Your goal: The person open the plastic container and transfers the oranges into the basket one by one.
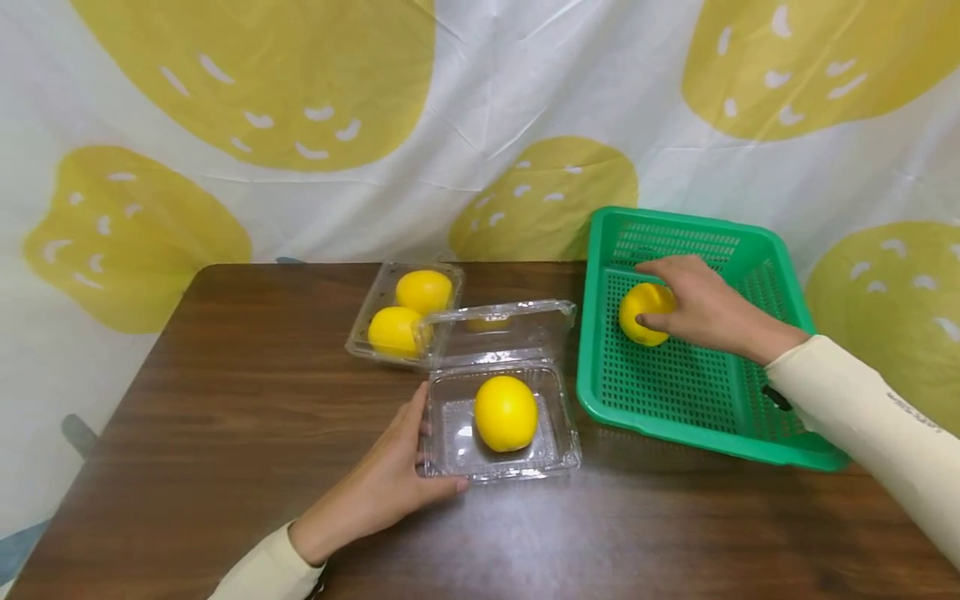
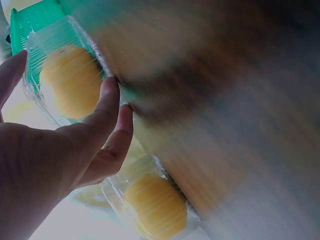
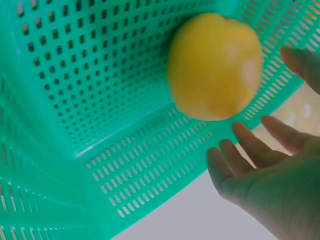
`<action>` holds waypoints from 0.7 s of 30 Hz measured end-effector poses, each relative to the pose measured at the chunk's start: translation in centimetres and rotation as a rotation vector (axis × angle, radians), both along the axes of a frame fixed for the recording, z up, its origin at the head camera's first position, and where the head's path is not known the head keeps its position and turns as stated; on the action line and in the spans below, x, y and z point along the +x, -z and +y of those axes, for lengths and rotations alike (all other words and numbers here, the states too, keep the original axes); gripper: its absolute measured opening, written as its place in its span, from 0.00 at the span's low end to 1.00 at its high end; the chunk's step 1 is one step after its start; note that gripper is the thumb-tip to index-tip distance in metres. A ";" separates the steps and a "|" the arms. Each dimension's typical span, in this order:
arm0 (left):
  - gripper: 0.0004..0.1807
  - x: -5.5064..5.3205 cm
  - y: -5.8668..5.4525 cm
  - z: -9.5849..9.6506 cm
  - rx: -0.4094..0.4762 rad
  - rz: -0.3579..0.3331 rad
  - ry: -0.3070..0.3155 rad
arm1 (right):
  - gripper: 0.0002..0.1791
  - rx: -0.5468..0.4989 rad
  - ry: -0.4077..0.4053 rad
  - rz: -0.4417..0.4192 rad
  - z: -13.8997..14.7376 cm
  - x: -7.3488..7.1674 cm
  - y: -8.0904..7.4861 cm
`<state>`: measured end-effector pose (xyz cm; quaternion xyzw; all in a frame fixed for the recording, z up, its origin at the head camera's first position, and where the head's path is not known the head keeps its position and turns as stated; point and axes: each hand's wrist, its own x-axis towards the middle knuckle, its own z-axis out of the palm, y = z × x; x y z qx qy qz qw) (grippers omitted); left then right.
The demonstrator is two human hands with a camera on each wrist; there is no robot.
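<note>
My left hand (image 1: 386, 471) holds an open clear plastic clamshell box (image 1: 555, 442) at its left side, thumb at the front corner and fingers along the side. One round yellow fruit (image 1: 506, 414) sits inside it, and the hinged lid (image 1: 517, 337) stands raised at the back. Over the green plastic basket (image 1: 750, 456) reaches my right hand (image 1: 701, 308), its thumb and fingers spread about another yellow fruit (image 1: 640, 317) lying inside. In the right wrist view a gap shows between the fingertips (image 3: 240, 131) and that fruit (image 3: 216, 67).
Behind and left of the open box, a second clear box (image 1: 362, 337) contains two yellow fruits (image 1: 423, 291). The basket stands at the right on the brown wooden table (image 1: 225, 417). A fruit-patterned cloth (image 1: 480, 100) hangs behind the table.
</note>
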<state>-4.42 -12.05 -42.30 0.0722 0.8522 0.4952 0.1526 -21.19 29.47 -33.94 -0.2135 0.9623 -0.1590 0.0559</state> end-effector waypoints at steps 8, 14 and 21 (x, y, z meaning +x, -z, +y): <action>0.74 0.2 0.0 0.1 0.001 0.001 0.009 | 0.21 -0.205 -0.024 0.148 -1.6 3.3 -2.2; 0.74 0.0 -0.2 0.0 -0.005 0.001 0.000 | 0.15 -0.277 -0.097 0.237 -3.9 5.4 -3.1; 0.74 -0.1 -0.3 -0.1 -0.002 -0.011 -0.008 | 0.21 -0.270 -0.195 0.251 -5.8 6.8 -2.9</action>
